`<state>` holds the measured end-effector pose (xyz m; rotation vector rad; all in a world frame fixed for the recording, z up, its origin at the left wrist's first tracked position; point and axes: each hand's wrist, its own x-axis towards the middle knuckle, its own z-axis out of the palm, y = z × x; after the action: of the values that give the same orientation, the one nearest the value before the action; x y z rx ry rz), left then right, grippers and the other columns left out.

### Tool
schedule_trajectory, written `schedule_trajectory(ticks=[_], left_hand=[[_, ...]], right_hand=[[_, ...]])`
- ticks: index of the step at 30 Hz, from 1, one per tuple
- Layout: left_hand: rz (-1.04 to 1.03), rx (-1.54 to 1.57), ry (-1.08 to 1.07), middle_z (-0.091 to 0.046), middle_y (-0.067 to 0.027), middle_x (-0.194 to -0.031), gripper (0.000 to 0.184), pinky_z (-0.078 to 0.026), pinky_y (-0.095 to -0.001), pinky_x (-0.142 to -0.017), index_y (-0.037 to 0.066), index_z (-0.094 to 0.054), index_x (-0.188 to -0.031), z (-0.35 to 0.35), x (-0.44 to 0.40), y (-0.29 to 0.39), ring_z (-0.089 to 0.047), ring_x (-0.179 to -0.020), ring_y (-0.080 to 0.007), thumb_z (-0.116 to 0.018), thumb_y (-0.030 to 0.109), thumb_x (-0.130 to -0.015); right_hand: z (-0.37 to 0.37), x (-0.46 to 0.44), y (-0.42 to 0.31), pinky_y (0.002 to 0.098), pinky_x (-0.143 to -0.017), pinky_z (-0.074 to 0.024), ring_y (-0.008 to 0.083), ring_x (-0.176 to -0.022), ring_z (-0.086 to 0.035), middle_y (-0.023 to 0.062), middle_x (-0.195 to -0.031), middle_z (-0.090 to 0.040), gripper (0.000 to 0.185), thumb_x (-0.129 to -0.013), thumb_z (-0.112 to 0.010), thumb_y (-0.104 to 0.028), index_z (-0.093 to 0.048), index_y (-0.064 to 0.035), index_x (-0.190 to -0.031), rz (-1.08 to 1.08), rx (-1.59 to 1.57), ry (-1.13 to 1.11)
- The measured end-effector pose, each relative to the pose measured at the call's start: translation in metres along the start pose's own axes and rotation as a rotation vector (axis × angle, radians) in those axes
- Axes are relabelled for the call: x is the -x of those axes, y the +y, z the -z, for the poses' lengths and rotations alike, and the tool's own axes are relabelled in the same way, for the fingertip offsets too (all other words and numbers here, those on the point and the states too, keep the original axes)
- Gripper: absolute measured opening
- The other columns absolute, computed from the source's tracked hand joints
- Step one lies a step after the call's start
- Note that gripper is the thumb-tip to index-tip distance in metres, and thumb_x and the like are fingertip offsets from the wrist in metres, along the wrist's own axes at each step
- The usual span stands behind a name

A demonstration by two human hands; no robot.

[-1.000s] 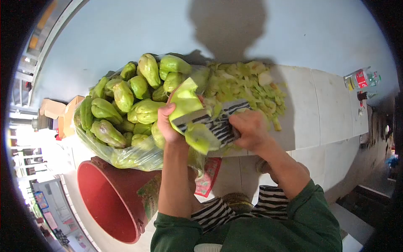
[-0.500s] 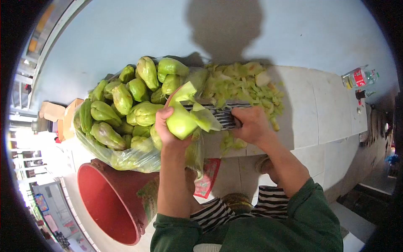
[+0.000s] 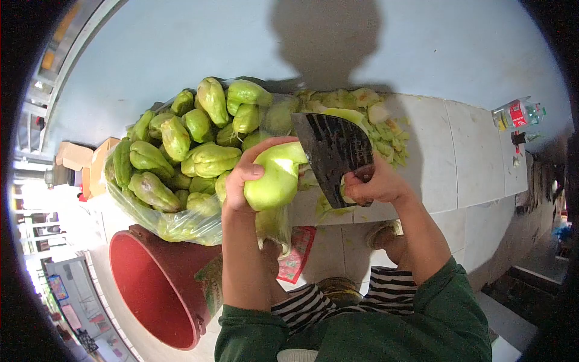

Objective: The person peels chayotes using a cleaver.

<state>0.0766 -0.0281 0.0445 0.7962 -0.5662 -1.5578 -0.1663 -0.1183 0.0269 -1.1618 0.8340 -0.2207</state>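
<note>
My left hand [image 3: 242, 175] is closed around a pale green peeled chayote [image 3: 271, 183], its thumb on the near side. In my right hand [image 3: 386, 183] is a broad dark-bladed cleaver [image 3: 338, 154], gripped at the handle. The wet blade stands raised, its face toward me, with its left edge beside the chayote's upper right end; whether they touch I cannot tell. Behind the blade shows a light green strip [image 3: 348, 114]. Left of my hands, many whole chayotes [image 3: 208, 160] fill a clear plastic bag [image 3: 187, 232]. Green peelings [image 3: 386, 142] lie heaped behind the cleaver.
A red bucket [image 3: 202, 301] lies tipped below the bag, its mouth facing left. The tiled ledge [image 3: 476, 157] runs along the wall, with a plastic bottle [image 3: 517, 113] at its right end. A cardboard box [image 3: 99, 163] sits far left. A red patterned cloth [image 3: 297, 256] is below.
The cleaver has swung from lying across the chayote to upright, apart to its right. My right hand has moved right and slightly down. The loose cut piece on the chayote's right side no longer shows there.
</note>
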Motion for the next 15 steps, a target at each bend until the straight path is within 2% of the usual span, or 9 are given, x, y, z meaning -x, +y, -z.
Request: schedule_trajectory(ticks=[7, 10, 12, 15], left_hand=[[0.067, -0.003, -0.022, -0.061, -0.0223, -0.107, 0.085, -0.053, -0.036, -0.079, -0.013, -0.045, -0.124, 0.002, 0.003, 0.002, -0.064, -0.089, -0.0295, -0.063, 0.032, -0.054], [0.048, 0.025, 0.045, -0.061, -0.0235, -0.107, 0.084, -0.053, -0.0366, -0.079, -0.014, -0.045, -0.123, 0.009, 0.006, -0.002, -0.064, -0.089, -0.0307, -0.062, 0.031, -0.054], [0.03, 0.058, 0.1, -0.061, -0.024, -0.106, 0.085, -0.053, -0.0369, -0.079, -0.014, -0.045, -0.123, 0.01, 0.006, -0.002, -0.064, -0.089, -0.0312, -0.061, 0.03, -0.053], [0.017, 0.033, -0.015, -0.061, -0.0247, -0.105, 0.085, -0.054, -0.0376, -0.079, -0.015, -0.044, -0.123, 0.007, 0.005, 0.004, -0.065, -0.087, -0.0318, -0.06, 0.03, -0.052]], right_hand=[[0.001, 0.001, 0.0, 0.0256, -0.048, -0.0438, 0.0078, -0.059, -0.054, 0.0009, -0.07, -0.058, 0.044, -0.065, -0.075, -0.012, -0.051, -0.0029, -0.1, 0.049, -0.041, -0.022], [-0.001, 0.001, -0.004, 0.0259, -0.049, -0.0449, 0.0076, -0.059, -0.054, 0.0011, -0.071, -0.059, 0.044, -0.065, -0.075, -0.013, -0.051, -0.0014, -0.1, -0.061, 0.043, -0.019], [-0.005, 0.003, -0.012, 0.0256, -0.052, -0.0461, 0.0073, -0.06, -0.054, 0.0007, -0.071, -0.059, 0.045, -0.066, -0.075, -0.015, -0.051, 0.0003, -0.101, -0.188, 0.26, -0.006], [-0.005, 0.005, -0.012, 0.025, -0.052, -0.0452, 0.0074, -0.059, -0.053, 0.0001, -0.07, -0.059, 0.044, -0.067, -0.074, -0.019, -0.05, 0.0003, -0.1, -0.11, 0.218, -0.035]])
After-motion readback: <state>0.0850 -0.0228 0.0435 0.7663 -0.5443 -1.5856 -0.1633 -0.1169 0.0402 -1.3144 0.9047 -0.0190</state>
